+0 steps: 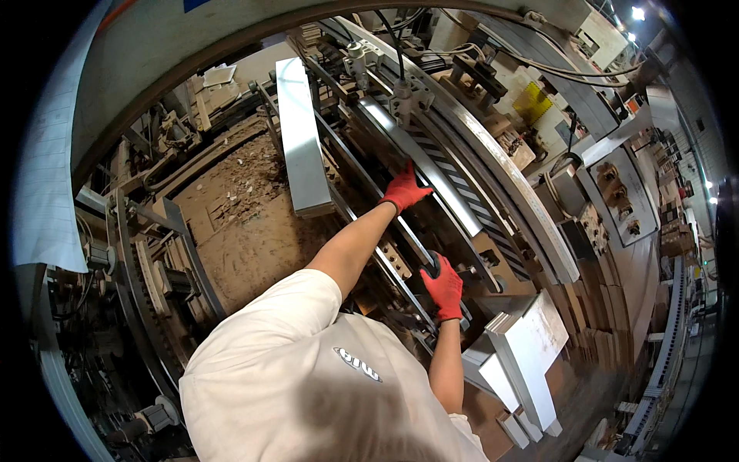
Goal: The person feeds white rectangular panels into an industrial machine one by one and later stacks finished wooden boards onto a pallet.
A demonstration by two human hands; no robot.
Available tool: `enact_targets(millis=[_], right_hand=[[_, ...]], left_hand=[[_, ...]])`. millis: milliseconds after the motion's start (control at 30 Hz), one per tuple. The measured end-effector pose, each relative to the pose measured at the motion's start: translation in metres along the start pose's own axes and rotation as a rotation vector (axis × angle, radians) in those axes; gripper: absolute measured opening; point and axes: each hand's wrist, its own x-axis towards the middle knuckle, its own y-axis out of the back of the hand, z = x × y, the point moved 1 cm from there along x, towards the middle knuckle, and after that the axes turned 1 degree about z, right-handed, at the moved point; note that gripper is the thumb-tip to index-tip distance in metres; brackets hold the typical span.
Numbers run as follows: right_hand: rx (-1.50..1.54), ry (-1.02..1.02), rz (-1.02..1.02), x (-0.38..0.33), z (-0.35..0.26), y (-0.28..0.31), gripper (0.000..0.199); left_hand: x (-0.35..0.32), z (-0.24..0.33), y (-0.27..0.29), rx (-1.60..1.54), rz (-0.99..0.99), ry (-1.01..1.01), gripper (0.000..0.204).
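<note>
My left hand (406, 190), in a red glove, reaches across metal rails to the near edge of a long glossy white strip (419, 165) on the machine. Its fingers are apart, and I see nothing gripped in them. Closer to my body, my right hand (443, 291), also red-gloved, is beside the near part of a long metal rail (412, 231). Thumb and fingers of that hand stand apart with a dark patch between them; whether it touches the rail is unclear. Left of my hands, a long white panel (302, 146) lies across the machine frame.
White boards (527, 339) are stacked at the lower right. A striped black-and-grey bar (462, 192) and a long beam (500, 158) run beyond the strip. Dusty debris (246, 177) covers the machine bed at left. Cables (570, 73) hang overhead; a control box (620, 192) stands right.
</note>
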Motion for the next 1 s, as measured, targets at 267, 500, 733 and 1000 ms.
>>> enact_targets(millis=[267, 500, 733, 1000], right_hand=[[0.559, -0.007, 0.28, 0.016, 0.018, -0.004, 0.042], [0.731, -0.118, 0.471, 0.036, 0.028, -0.011, 0.04], [0.863, -0.151, 0.508, 0.05, 0.032, -0.024, 0.045], [0.883, -0.182, 0.442, 0.064, 0.068, -0.031, 0.041]], left_hand=[[0.012, -0.019, -0.015, 0.073, 0.222, -0.132, 0.119], [0.005, -0.009, -0.008, 0.034, 0.116, -0.076, 0.116], [0.004, -0.009, -0.003, -0.027, 0.103, -0.091, 0.118], [0.003, -0.003, -0.009, -0.029, 0.102, -0.08, 0.119]])
